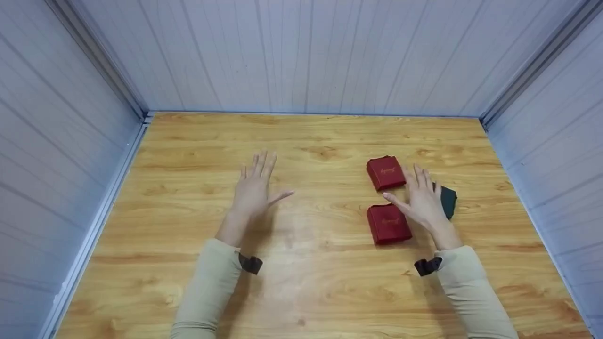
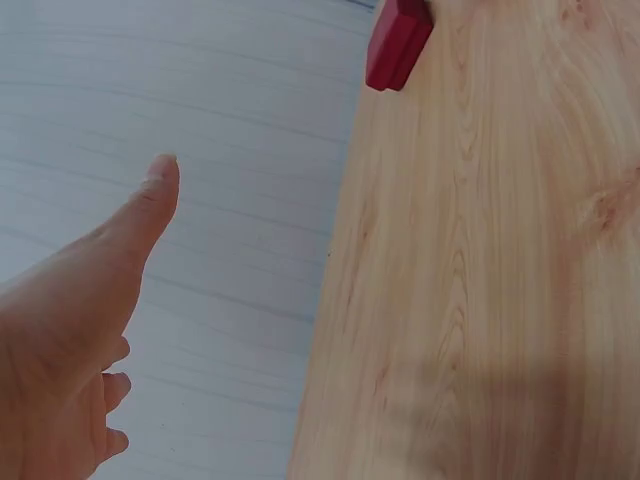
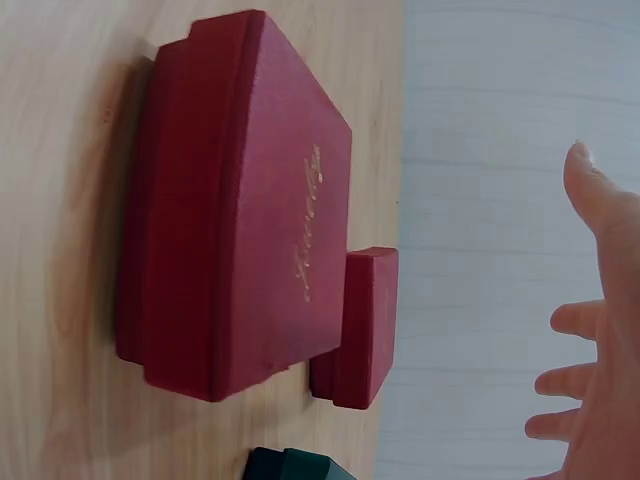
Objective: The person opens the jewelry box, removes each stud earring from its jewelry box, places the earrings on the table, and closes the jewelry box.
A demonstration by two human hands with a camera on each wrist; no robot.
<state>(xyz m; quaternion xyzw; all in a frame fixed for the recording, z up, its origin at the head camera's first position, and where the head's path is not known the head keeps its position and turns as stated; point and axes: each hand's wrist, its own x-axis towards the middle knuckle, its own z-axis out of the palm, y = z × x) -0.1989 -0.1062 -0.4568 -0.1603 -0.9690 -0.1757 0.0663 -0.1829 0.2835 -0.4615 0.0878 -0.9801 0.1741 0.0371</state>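
Plainly, both hands are spread and hold nothing: the left hand (image 1: 254,188) has its thumb held wide over the left part of the table (image 1: 320,287), and the right hand (image 1: 424,200) hangs near the far red box (image 1: 386,173) and the near red box (image 1: 389,224), hiding part of the dark green box (image 1: 448,201) from the head view. The right-wrist view shows its fingers apart from the red boxes.

A sideways knock seems the likeliest trouble: with the right hand so near all three boxes, a careless lowering could nudge one red box towards the other or shove the green one aside. Because that hand also blocks part of the green box from above, a reach for it might land off-centre. The red boxes look like lids over narrower bases, so lifting by the upper part alone could perhaps separate them; whether anything fastens them I cannot tell.

The tabletop is yellowish, wood-grained and a little glossy, with soft shadows under the arms. Pale, streaked panels form the back wall (image 1: 292,56), the left wall (image 1: 52,155) and the right wall (image 1: 551,132), with grey metal trim at the corners
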